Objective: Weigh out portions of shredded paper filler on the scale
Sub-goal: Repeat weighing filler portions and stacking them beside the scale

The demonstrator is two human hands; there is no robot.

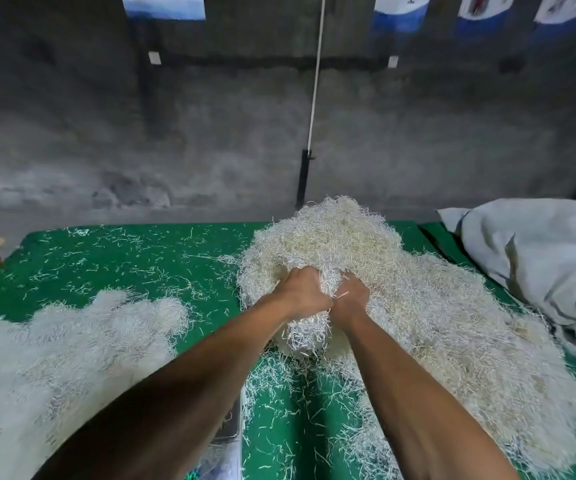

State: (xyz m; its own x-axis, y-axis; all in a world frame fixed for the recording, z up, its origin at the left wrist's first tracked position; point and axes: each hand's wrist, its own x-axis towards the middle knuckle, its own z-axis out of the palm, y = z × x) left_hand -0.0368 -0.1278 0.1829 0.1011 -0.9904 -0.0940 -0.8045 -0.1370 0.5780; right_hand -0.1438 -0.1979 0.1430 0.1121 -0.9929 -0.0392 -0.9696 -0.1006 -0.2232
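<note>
a matt, wiry heap of shredded paper is seen on a green matt cloth table cover; at 3 o'clock, a crumpled whitish woven sack; behind, rough grey concrete wall.

I count two heaps of shredded paper on the green surface: one big heap and, left of it, one lower, flatter heap. Loose strands lie scattered beyond that flatter heap, far too many to number. Two hands are mine: my left hand and my right hand, both buried in the near edge of the big heap, together gripping one clump. Right of the big heap lies one white sack. Behind it hangs one white cord.
</note>
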